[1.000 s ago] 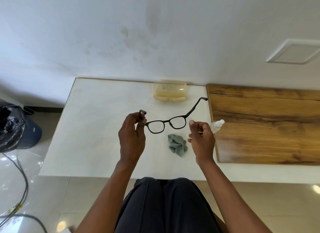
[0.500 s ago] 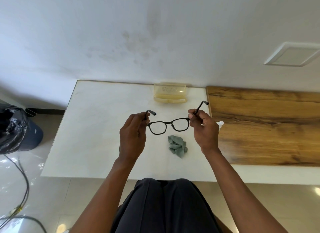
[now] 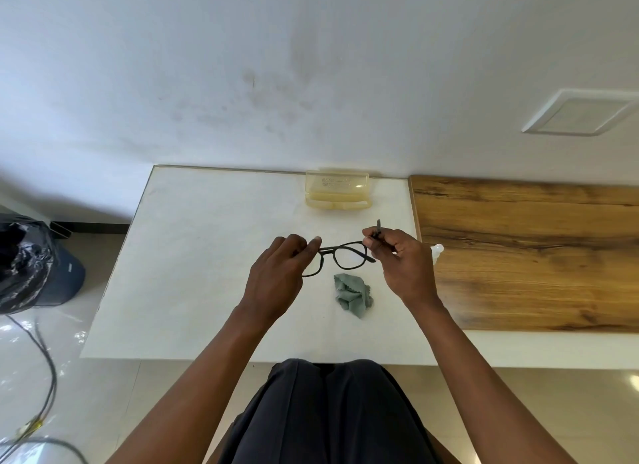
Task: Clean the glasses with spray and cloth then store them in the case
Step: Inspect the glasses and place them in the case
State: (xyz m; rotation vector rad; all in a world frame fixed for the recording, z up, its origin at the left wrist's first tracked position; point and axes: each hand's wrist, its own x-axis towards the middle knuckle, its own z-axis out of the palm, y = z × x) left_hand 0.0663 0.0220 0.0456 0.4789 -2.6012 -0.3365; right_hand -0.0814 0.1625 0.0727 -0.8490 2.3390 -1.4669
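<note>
Black-framed glasses [image 3: 359,254] hang above the white table [image 3: 193,263], held between both hands. My left hand [image 3: 276,284] grips the left end and covers part of the left lens. My right hand [image 3: 403,263] pinches the right temple, whose tip pokes up above my fingers. A crumpled grey-green cloth [image 3: 354,294] lies on the table just below the glasses. The spray bottle [image 3: 436,251] lies behind my right hand, only its white cap showing. A pale yellow translucent case [image 3: 337,189] stands open at the table's back edge.
A wooden board [image 3: 525,252] covers the table to the right of my right hand. A bin with a black bag [image 3: 31,263] stands on the floor at the left, with cables [image 3: 45,377] trailing below it. The wall runs behind the table.
My right hand took hold of the right temple and has folded it inward. My left hand has slid along the frame and now covers the left end of the glasses.
</note>
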